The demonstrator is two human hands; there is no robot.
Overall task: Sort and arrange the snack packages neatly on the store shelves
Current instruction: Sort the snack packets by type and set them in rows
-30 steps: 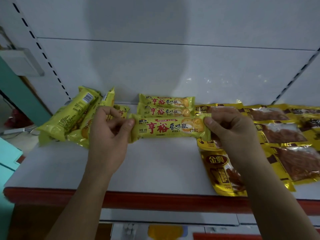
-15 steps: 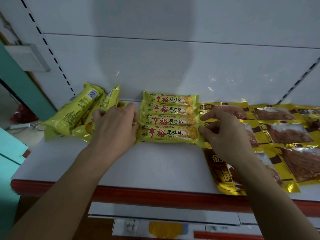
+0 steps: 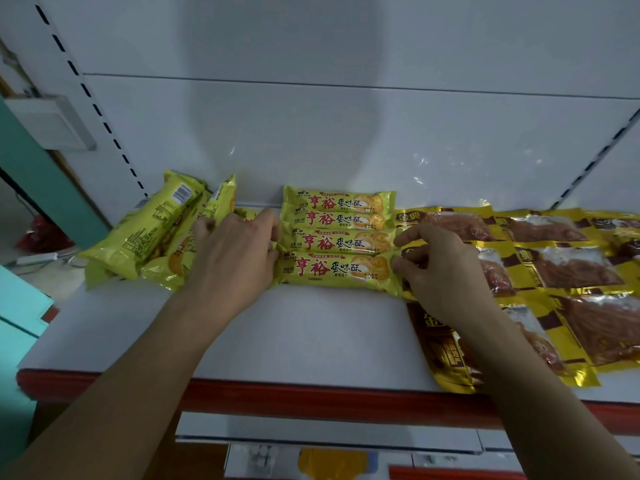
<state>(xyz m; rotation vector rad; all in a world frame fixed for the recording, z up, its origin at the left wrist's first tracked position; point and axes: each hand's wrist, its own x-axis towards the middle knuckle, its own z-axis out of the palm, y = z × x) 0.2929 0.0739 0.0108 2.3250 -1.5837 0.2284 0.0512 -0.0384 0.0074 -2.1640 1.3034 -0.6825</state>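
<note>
Both hands bracket the nearest yellow biscuit pack (image 3: 337,271): left hand (image 3: 232,259) flat, fingers straight, against its left end; right hand (image 3: 438,271) with thumb and curled fingers pinching the crimped right end. That pack lies flat on the white shelf (image 3: 294,334), front-most of a row of four identical yellow biscuit packs (image 3: 337,223), red lettering up, long sides touching, stepped back toward the rear panel (image 3: 346,133). Left of the row, behind the left hand, a loose pile of the same yellow packs (image 3: 152,233), tilted and overlapping, one barcode side up. Right of the row, gold snack pouches with clear windows (image 3: 568,268) lie flat in overlapping rows; one gold pouch (image 3: 440,348) sits nearer the red shelf edge (image 3: 311,393), partly under the right forearm. Lower shelf contents too blurred to tell.
</note>
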